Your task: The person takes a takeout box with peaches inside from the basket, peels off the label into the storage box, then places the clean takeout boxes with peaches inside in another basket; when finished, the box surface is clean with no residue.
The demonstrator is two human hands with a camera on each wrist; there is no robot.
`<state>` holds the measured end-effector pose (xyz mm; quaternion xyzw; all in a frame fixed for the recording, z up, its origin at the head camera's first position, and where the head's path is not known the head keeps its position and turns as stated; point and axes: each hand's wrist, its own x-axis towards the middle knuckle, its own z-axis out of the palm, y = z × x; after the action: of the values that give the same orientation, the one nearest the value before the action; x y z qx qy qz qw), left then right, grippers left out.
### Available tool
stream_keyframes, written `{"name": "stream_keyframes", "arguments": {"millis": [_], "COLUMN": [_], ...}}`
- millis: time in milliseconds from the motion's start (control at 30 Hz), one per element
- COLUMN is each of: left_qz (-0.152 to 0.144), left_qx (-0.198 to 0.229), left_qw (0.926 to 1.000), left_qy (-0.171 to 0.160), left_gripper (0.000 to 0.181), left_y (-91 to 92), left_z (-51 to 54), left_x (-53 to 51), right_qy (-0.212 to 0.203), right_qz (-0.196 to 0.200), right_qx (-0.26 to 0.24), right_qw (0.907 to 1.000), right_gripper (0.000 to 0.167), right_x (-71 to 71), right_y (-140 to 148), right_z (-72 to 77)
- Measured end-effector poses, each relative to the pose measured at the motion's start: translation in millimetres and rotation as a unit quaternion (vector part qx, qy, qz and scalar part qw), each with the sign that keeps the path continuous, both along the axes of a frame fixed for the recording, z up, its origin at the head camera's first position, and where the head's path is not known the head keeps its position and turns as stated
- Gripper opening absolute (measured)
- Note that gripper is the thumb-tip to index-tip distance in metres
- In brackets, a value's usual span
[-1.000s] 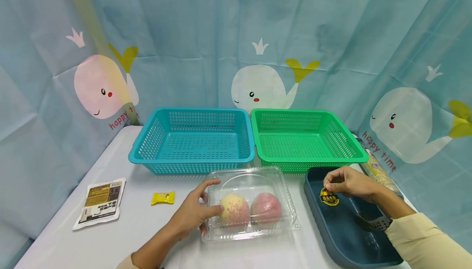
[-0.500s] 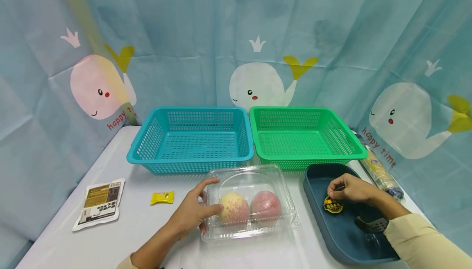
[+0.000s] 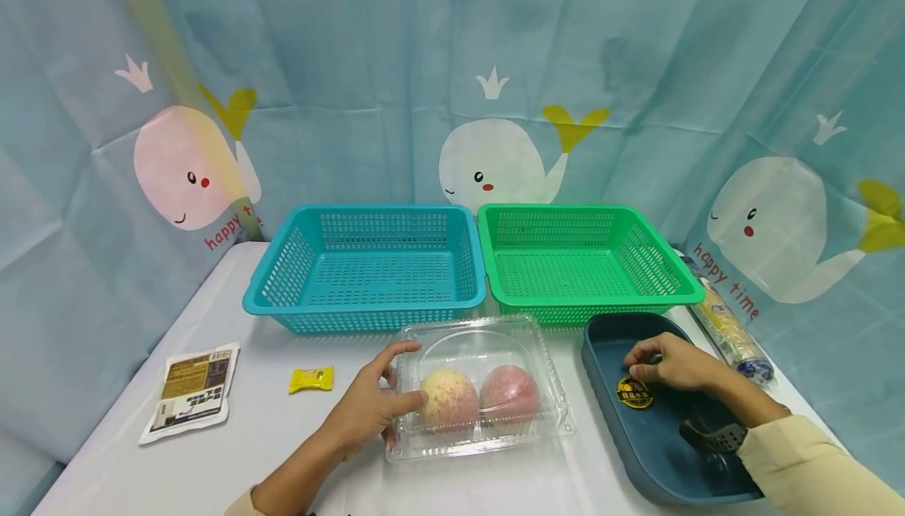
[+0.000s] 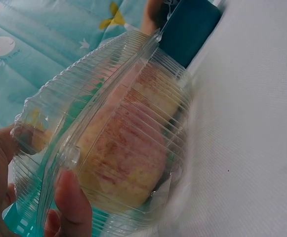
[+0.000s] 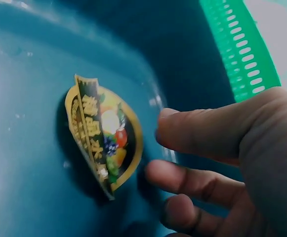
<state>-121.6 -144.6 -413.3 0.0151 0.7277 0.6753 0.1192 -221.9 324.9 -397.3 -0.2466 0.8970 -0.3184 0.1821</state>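
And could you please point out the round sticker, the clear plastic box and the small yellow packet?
Round sticker (image 5: 106, 136): right wrist view, on its printed face.
Clear plastic box (image 3: 479, 353): head view, on its top.
Small yellow packet (image 3: 311, 379): head view, wrapper's middle.

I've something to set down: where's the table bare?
Bare table: between pouch and yellow packet, and in front of both. Crowded: right of the left hand, where clear box, green basket and navy tray nearly meet.

Backdrop: creased pale-blue curtain (image 3: 339, 45) beyond left grip (image 3: 375, 404) and right grip (image 3: 668, 361) | print: pink whale (image 3: 177, 162) leftward of left grip, white whales (image 3: 495, 159) farther right, red lettering (image 3: 710, 268) | light: diffuse | counter (image 3: 265, 422): white, fine-textured, beneath both
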Motion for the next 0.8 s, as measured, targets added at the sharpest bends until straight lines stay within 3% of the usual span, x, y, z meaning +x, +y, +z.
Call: {"name": "stream_keyframes", "arguments": {"millis": [133, 367, 600, 800], "left_qz": [-0.002, -0.002, 0.002, 0.001], "left_qx": [0.001, 0.004, -0.003, 0.0], "left_qw": [1.0, 1.0, 1.0, 1.0], "left_qy": [0.001, -0.001, 0.006, 0.004], "left_gripper": [0.07, 0.071, 0.069, 0.071], "left_y": [0.3, 0.1, -0.1, 0.7], "left_z": [0.2, -0.2, -0.7, -0.7], "left_x": [0.0, -0.2, -0.4, -0.1], "right_qy": [0.057, 0.128, 0.23, 0.272], "right_qz": [-0.02, -0.051, -0.07, -0.106], "right_qx": [0.0, -0.012, -0.021, -0.018], "right_qw": [0.9982, 0.9904, 0.9704, 0.9563], "right_gripper": [0.022, 0.023, 0.021, 0.028], "right_x": [4.5, 10.7, 11.1, 4.3], "right_y": [-3.4, -11.3, -17.6, -16.9], "right_z": [12.5, 49.1, 81.0, 99.7]}}
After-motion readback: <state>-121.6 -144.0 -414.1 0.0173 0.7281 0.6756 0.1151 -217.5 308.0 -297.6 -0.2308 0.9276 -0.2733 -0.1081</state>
